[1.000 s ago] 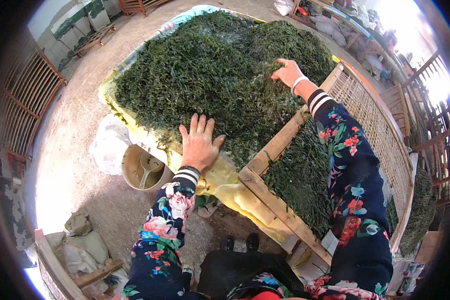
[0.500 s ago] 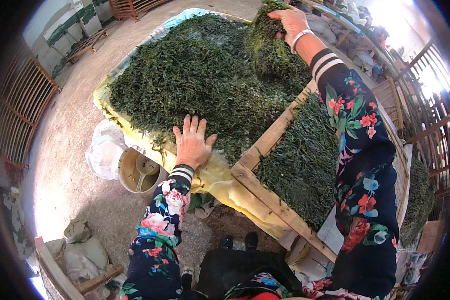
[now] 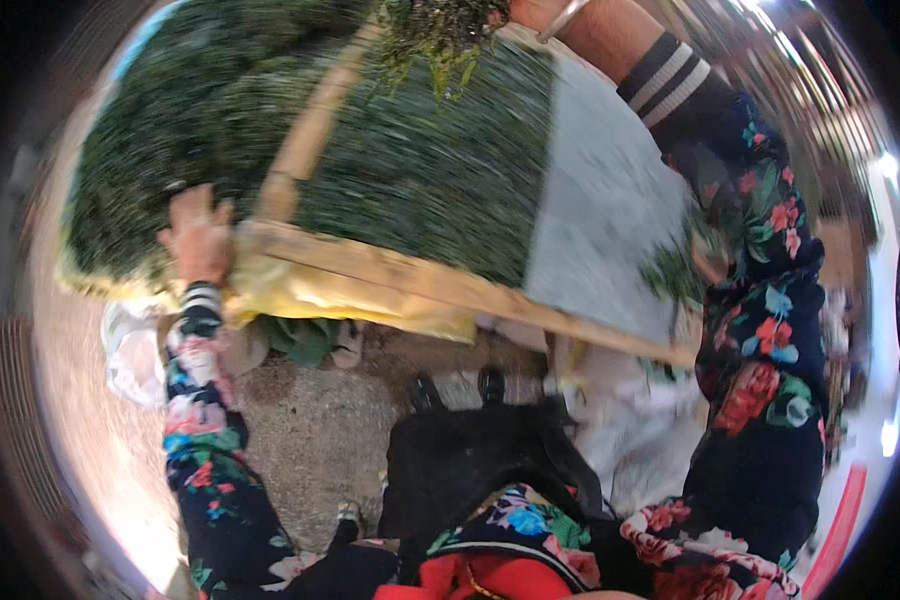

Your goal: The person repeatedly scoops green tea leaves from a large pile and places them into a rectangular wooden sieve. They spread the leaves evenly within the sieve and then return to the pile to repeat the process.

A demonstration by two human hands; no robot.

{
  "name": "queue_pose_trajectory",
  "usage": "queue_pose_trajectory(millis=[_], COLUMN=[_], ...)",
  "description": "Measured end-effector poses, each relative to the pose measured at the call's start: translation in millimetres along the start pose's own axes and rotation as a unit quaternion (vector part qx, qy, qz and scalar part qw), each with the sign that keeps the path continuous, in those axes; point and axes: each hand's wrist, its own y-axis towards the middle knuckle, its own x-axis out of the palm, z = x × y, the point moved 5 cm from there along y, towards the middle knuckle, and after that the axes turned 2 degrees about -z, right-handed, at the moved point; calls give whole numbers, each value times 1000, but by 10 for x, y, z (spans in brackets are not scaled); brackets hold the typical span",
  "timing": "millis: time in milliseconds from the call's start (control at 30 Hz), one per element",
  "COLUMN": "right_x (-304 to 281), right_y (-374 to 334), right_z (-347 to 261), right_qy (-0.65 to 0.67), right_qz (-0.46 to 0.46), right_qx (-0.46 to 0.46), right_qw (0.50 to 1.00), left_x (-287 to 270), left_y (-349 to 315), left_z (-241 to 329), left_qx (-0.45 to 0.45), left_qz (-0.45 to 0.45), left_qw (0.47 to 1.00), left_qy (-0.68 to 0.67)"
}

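Observation:
A dark green heap of seaweed [image 3: 160, 130] lies on a yellow plastic sheet [image 3: 340, 298] at the left. My left hand [image 3: 198, 238] rests at the heap's near edge beside the frame corner, fingers apart and smeared by motion. At the top, my right hand [image 3: 536, 12] grips a dripping clump of seaweed [image 3: 440, 40]; its fingers are mostly hidden. The clump hangs above a wooden frame [image 3: 390, 272], where a spread layer of seaweed [image 3: 430, 170] covers the left part. To the right of that layer shows a bare grey-white surface [image 3: 605, 150].
A white plastic bag [image 3: 135, 355] is on the floor at the left, near my left forearm. Pale sacking [image 3: 635, 430] lies below the frame's right end. Blurred slatted racks [image 3: 820, 90] stand at the upper right. A few loose strands [image 3: 675, 268] lie on the grey-white surface.
My view has swung right, so the frame now fills the middle. My right hand has carried the seaweed clump from the heap over to the framed layer. The left hand stays by the heap's edge.

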Motion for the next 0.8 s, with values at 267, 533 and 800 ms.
queue_pose_trajectory(millis=[267,533,800], right_x=[-945,-1129,-964], right_y=[-2881,-4681,-5151], right_z=[-30,81,-1], right_qy=[-50,-386,-427], right_qz=[207,145,230], right_qx=[224,213,99], right_qw=[951,886,869], left_x=[-95,-1891,-2339], left_y=[246,6,-897], left_z=[-954,1182,5533], left_qx=[52,52,376], left_qz=[26,197,95], left_qw=[995,974,835], left_qy=[-86,-101,-391])
